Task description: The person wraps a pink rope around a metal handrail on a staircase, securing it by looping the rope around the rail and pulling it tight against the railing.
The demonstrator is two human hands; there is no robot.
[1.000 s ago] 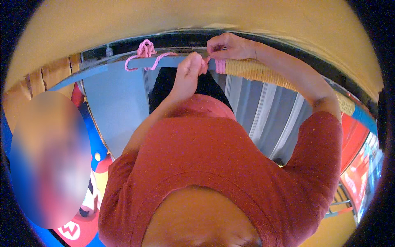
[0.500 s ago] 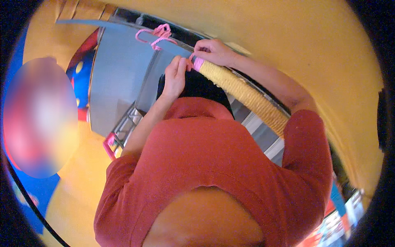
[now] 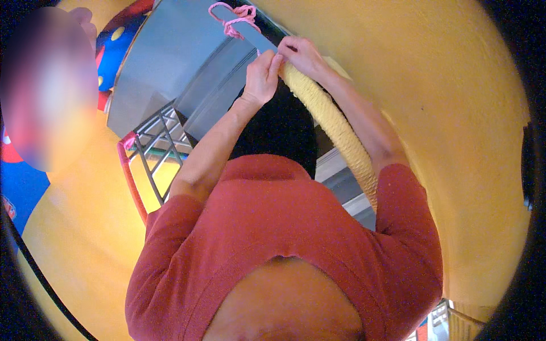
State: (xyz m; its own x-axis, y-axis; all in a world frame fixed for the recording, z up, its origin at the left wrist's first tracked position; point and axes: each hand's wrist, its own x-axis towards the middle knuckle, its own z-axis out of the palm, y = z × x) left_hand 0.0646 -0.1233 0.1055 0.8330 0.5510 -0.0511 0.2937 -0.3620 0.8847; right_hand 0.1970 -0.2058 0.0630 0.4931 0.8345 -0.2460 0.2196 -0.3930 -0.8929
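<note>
A long bar wound with yellow rope (image 3: pixel 335 119) slants up from my right arm to both hands. At its upper end my left hand (image 3: pixel 263 77) is closed, thumb and fingers pinched on pink rope, a bit of which shows beside it. My right hand (image 3: pixel 304 59) is curled against the same end, its fingertips meeting those of the left; they pinch there too, but the fingers cover most of the rope. Loose pink rope (image 3: pixel 239 21), knotted and looped, lies beyond my hands along the bar's line. The bar's pink-wound end is hidden by my fingers.
Grey panels (image 3: pixel 165 62) stand beyond my left arm. A metal lattice frame (image 3: pixel 162 133) with a red-wrapped post (image 3: pixel 132 176) is at the left. A yellow wall (image 3: pixel 449 113) curves close by my right arm. A black cable (image 3: pixel 45 284) runs at lower left.
The view has shifted, bringing more of the lattice frame and red post into sight. Both hands have drawn closer together at the bar's end, covering the pink winding that showed before.
</note>
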